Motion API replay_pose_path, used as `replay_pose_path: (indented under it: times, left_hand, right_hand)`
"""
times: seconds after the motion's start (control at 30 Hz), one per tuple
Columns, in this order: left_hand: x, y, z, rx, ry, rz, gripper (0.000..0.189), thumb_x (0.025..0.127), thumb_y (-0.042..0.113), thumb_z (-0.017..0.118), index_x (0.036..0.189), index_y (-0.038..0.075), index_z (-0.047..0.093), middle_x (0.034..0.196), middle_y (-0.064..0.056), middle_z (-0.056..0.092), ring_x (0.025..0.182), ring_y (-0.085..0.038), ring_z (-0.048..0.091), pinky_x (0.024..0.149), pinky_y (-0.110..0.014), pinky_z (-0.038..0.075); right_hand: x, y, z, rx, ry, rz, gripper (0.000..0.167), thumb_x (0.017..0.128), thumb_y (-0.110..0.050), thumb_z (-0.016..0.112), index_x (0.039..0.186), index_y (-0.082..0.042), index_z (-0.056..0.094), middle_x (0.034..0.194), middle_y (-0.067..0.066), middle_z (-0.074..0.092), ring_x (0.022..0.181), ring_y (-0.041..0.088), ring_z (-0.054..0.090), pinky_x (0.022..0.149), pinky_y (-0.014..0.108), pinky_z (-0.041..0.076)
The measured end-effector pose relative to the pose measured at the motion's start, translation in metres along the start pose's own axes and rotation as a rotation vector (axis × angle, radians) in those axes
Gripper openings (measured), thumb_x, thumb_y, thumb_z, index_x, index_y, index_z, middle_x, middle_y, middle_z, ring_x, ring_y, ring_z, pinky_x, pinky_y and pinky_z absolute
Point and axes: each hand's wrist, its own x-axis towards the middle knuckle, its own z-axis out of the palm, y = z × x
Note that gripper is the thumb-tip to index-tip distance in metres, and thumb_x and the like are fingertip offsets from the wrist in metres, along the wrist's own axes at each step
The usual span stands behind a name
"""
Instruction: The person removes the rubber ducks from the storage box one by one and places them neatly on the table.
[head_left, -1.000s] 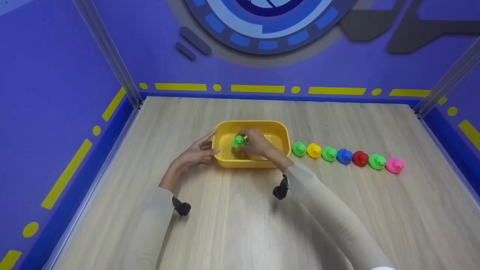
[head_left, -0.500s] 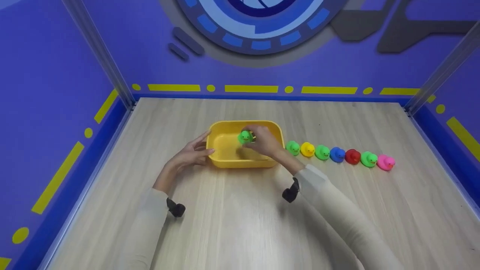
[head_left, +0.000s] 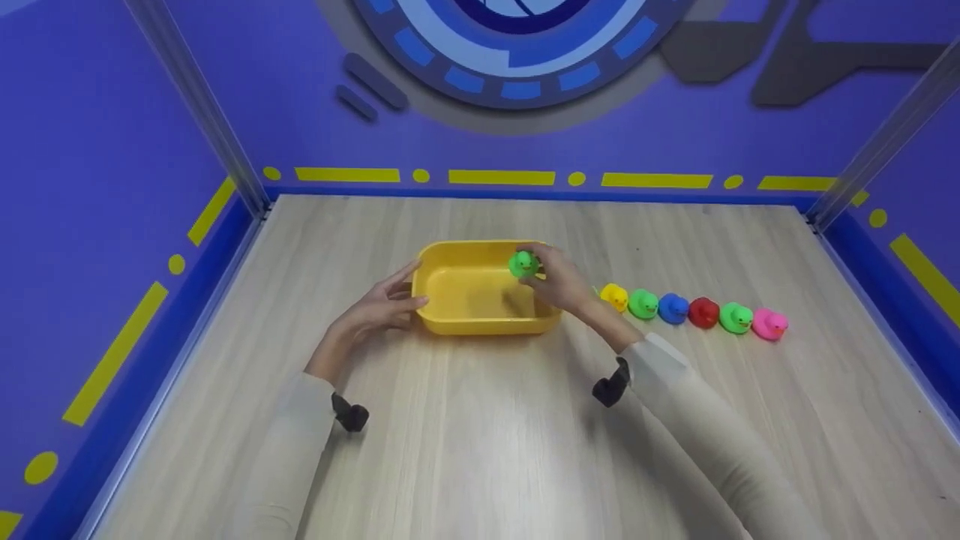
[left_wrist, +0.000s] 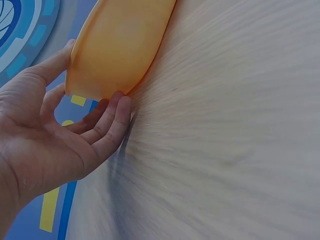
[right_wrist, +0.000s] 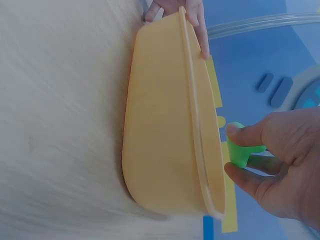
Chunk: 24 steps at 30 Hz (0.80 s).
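Observation:
My right hand [head_left: 562, 281] pinches a green rubber duck [head_left: 523, 264] between thumb and fingertips. It holds the duck over the right part of a yellow plastic tub [head_left: 487, 326], above the rim. In the right wrist view the green duck [right_wrist: 240, 151] shows partly behind the fingers, beside the tub's rim [right_wrist: 197, 135]. At the tub's left end my left hand [head_left: 379, 306] rests with spread fingers touching the rim and outer wall. The left wrist view shows this left hand [left_wrist: 65, 125] with its fingers against the orange-looking tub wall [left_wrist: 120, 50].
Right of the tub, a row of rubber ducks runs along the wooden table [head_left: 480, 420]: yellow [head_left: 615, 298], green [head_left: 643, 304], blue [head_left: 673, 308], red [head_left: 704, 313], green [head_left: 736, 318] and pink [head_left: 770, 324]. Another, nearest the tub, is mostly hidden. Blue-purple panels [head_left: 480, 142] stand around the table.
My right hand has lifted the green duck from low inside the tub and carried it rightward. My left hand stays at the tub's left end. The whole view has shifted slightly.

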Motion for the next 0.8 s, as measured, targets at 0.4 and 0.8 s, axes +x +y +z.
replay_pose_path:
  times: [0.4,0.8]
  left_hand:
    - [-0.002,-0.001,-0.002,-0.008,-0.023,0.020,0.084,0.098,0.024,0.070,0.164,0.037,0.019,0.160,-0.016,0.034,0.122,-0.030,0.060,0.098,-0.044,0.058]
    - [0.000,0.001,0.000,-0.002,0.001,-0.010,0.083,0.098,0.026,0.070,0.162,0.042,0.020,0.162,-0.013,0.033,0.122,-0.028,0.060,0.096,-0.040,0.059]
  right_hand:
    - [-0.013,0.013,-0.022,0.004,0.070,-0.050,0.049,0.093,0.006,0.068,0.139,0.008,0.051,0.134,0.028,0.061,0.124,0.042,0.061,0.103,0.052,0.054]
    - [-0.025,0.030,-0.048,0.049,0.095,-0.027,0.050,0.097,0.010,0.059,0.146,0.010,0.045,0.141,0.031,0.054,0.131,0.044,0.055,0.108,0.055,0.050]
